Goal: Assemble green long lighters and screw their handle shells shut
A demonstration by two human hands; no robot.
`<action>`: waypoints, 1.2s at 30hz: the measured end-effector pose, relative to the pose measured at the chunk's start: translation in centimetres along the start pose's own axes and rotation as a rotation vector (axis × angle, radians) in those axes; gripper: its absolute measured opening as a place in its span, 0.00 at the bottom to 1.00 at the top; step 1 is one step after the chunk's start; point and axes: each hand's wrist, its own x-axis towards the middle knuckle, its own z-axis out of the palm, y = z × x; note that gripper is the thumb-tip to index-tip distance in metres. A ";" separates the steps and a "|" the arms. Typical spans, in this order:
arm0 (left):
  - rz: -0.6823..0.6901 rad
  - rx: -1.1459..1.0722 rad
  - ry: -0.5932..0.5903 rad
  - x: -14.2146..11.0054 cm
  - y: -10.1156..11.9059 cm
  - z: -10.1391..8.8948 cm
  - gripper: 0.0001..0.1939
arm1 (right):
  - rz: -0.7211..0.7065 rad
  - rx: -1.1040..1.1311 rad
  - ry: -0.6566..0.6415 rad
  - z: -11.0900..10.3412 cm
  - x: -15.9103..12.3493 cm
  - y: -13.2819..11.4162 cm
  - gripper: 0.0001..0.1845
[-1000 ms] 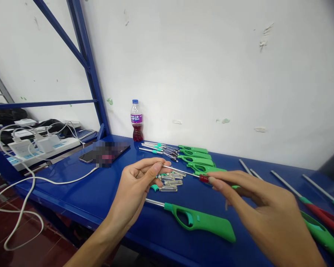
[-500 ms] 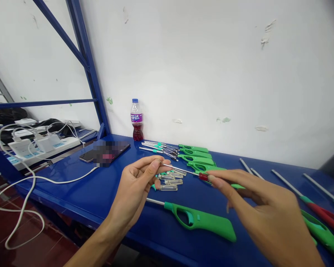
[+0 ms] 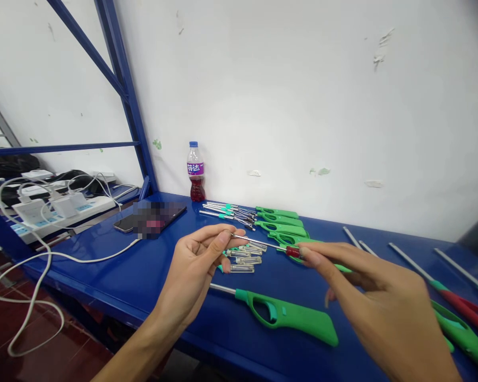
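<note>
A small screwdriver with a thin metal shaft and a red handle is held level above the table, between both hands. My left hand pinches the tip end of the shaft, and the very tip is hidden by the fingers. The red handle's end sits between the thumb and fingers of my right hand. Below them lies a green long-nosed lighter with a turquoise trigger. Behind the shaft are several clear fuel tanks, partly covered by my left fingers.
Several metal lighter tubes with wires and green lighter shells lie near the wall. Red and green lighters are at the right. A drink bottle, a phone and a white cable are on the left.
The red handle and my right hand have shifted very slightly to the right. My left hand has barely moved, and both keep their hold on the screwdriver.
</note>
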 end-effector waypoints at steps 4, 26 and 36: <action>0.000 0.009 -0.010 -0.1 0.0 0.0 0.10 | -0.010 -0.007 -0.007 -0.1 0.1 -0.1 0.12; -0.001 0.070 0.022 -0.6 0.1 0.9 0.12 | -0.043 0.027 0.124 -0.2 0.1 -0.8 0.07; 0.121 0.361 -0.064 -0.2 -0.4 0.2 0.13 | -0.080 0.000 0.085 -1.0 0.3 -0.4 0.05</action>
